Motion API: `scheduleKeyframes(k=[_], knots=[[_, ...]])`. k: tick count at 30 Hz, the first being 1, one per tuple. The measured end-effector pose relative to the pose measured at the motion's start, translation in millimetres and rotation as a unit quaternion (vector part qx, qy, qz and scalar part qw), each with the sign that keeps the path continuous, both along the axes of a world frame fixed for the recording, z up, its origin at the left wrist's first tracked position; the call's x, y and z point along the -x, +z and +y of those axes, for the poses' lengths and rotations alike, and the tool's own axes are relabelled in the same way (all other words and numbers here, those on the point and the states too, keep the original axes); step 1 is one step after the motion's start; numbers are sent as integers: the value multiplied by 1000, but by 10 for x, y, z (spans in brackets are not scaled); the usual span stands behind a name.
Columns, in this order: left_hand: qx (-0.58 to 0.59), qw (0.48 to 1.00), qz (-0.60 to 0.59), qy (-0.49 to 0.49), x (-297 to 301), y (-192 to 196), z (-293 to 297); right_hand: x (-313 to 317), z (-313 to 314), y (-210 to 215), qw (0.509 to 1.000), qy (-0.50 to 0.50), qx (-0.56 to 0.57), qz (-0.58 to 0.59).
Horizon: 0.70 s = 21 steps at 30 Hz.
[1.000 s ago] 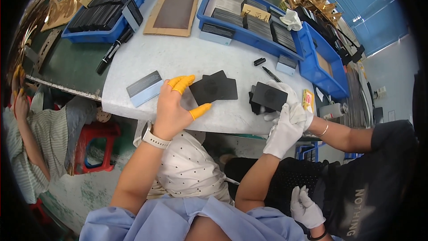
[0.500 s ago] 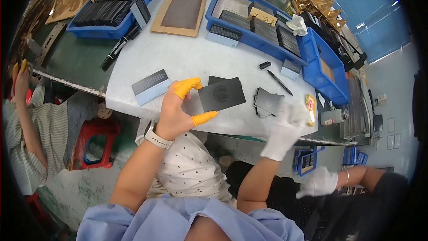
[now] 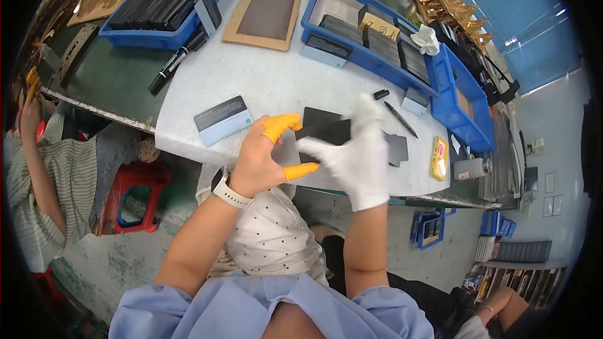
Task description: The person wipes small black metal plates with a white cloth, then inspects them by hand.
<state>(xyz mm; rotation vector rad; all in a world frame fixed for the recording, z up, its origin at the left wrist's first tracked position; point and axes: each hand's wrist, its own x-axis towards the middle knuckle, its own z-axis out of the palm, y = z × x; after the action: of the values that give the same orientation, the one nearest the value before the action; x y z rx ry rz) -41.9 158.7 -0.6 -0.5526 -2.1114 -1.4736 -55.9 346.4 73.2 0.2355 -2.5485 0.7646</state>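
My left hand wears yellow finger cots on thumb and forefinger. Between them it grips the edge of a black card held over the table. In a white glove, my right hand reaches across the card, slightly blurred, its thumb spread from its fingers; it hides much of the card. Another black card lies flat just behind. To the right, partly covered by the glove, are several dark grey cards. Left of my left hand rests a black-and-light-blue printed card.
Blue trays of black cards line the back. A black pen, its cap and a yellow packet lie at right. A thick marker lies at left. A person sits left by a red stool.
My right hand has swung left from beside the yellow packet to over the held card. My left hand keeps its grip. The co-worker's gloved hand at right has moved lower.
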Motion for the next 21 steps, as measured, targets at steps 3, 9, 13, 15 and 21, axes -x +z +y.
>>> scheduleKeyframes(k=[3, 9, 13, 15, 21], knots=[[-5, 1000, 13, 16, -23, -18, -35, 201, 1, -153, 974, 32, 206, -83], [3, 1000, 11, 17, -21, -29, -18, 107, -21, 131, 989, 13, 129, -69], [-5, 999, 26, 21, -17, -43, -17, 265, 149, -83, 998, 34, 29, -40], [-29, 999, 14, 15, 5, -62, 3, 367, 319, -20, 975, -12, 222, -33], [-29, 999, -29, 20, -51, -75, -63, -79, -42, 1, 957, 15, 234, -169]])
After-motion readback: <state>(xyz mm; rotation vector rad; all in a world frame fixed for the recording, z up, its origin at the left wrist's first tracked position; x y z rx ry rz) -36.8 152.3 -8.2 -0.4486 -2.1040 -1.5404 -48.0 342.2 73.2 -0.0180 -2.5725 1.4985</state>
